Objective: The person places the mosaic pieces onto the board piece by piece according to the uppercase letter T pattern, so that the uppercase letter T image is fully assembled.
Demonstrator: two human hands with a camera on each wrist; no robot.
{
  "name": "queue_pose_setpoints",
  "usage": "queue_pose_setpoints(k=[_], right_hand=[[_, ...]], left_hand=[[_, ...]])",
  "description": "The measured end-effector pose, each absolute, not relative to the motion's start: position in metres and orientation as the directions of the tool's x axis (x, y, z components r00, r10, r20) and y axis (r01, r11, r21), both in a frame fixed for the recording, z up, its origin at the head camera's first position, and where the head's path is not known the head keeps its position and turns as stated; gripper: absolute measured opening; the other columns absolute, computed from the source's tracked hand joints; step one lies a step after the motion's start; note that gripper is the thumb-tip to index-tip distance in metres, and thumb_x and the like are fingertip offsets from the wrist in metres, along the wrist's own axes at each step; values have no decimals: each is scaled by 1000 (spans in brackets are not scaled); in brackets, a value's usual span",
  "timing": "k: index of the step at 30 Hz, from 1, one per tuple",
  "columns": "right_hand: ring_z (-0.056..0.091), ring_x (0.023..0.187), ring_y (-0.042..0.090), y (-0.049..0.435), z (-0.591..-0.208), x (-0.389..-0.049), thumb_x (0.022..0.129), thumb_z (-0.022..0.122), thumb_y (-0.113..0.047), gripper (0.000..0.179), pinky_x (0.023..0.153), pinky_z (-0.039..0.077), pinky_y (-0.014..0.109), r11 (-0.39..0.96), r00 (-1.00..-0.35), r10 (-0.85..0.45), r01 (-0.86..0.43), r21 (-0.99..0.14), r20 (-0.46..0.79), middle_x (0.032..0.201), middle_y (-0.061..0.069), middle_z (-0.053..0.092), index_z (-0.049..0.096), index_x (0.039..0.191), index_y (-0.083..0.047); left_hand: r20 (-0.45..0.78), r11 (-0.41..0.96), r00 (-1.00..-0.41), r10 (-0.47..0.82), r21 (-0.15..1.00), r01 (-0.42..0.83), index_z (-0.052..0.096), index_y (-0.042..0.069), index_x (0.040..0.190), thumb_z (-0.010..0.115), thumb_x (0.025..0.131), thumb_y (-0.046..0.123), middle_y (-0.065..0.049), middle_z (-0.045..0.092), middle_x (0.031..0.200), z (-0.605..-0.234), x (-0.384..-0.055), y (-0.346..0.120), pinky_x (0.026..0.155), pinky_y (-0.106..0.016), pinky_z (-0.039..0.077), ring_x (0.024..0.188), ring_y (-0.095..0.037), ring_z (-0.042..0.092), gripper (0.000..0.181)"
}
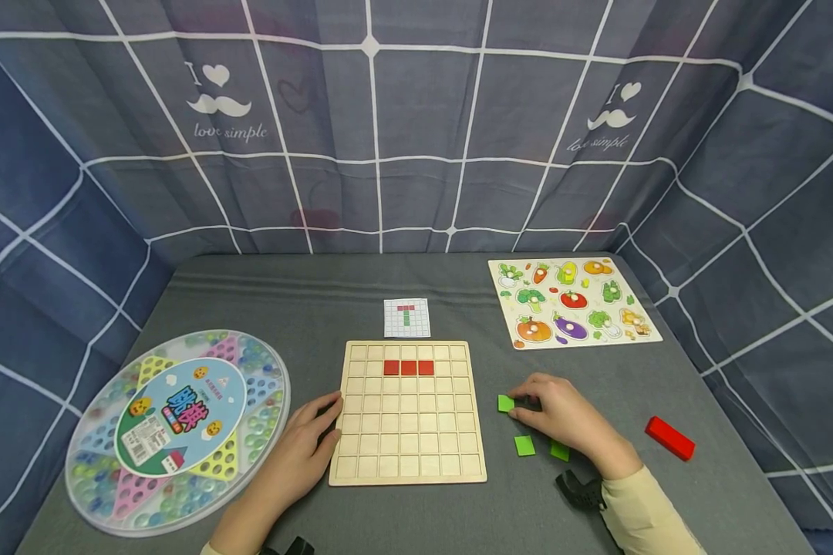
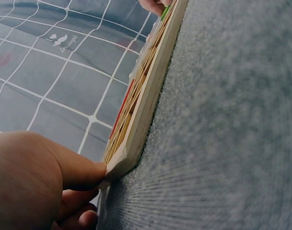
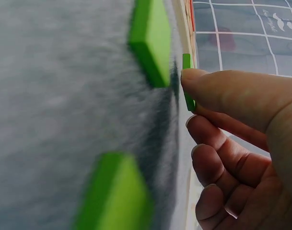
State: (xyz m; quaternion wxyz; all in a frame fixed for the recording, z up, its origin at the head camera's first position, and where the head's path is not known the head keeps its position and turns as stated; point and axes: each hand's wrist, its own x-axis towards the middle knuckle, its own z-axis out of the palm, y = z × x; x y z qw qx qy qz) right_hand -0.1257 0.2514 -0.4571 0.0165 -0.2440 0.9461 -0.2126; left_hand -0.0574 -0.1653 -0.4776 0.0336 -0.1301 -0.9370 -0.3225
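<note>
A wooden grid board (image 1: 407, 443) lies flat, with three red tiles (image 1: 409, 368) in a row near its top. My left hand (image 1: 304, 447) rests beside its left edge, thumb and index fingertips touching the rim. In the left wrist view the thumb (image 2: 83, 175) lies right at the board's corner. My right hand (image 1: 572, 412), right of the board, pinches a green square tile (image 1: 505, 403) between thumb and index finger. The right wrist view shows this tile (image 3: 186, 62) on edge. Two more green tiles lie near the hand, one free (image 1: 524, 445) and one partly hidden below it (image 1: 559, 451).
A small card (image 1: 407, 327) with a red and green T pattern lies behind the board. To the left is a round marble game board (image 1: 250, 493); a vegetable puzzle board (image 1: 583, 270) sits at the back right. A red block (image 1: 669, 438) lies at the right.
</note>
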Motion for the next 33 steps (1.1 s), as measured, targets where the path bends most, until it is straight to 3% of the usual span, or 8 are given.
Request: queue_pose_setpoints(k=[17,25,33], right_hand=[[56,73,11,193,-450,-165,84,81,-25,24,64,46,25,694,-799,-586,-582,-424,137,89,-5,64,77,104,-14],[56,76,7,157,-446,-175,85,79,-21,22,66,49,26,636,-745,-651,-641,-430,146,92,-3,66,77,105,-12],[58,81,7,126,-447,-179,85,79,-23,20,71,49,25,630,-707,-695,-686,-364,132,94,-5,68,79,103,-13]], left_hand=[[158,766,-961,225,582,275,54,-3,139,67,95,9,-12,49,145,-480,-57,-166,103,-54,39,133,-35,42,48],[164,760,-960,228,587,281,54,-2,139,67,95,10,-12,48,146,-480,-57,-165,103,-55,39,134,-35,41,47],[180,759,-956,230,582,292,55,-3,139,67,94,8,-13,49,145,-478,-57,-165,102,-55,39,133,-36,43,48]])
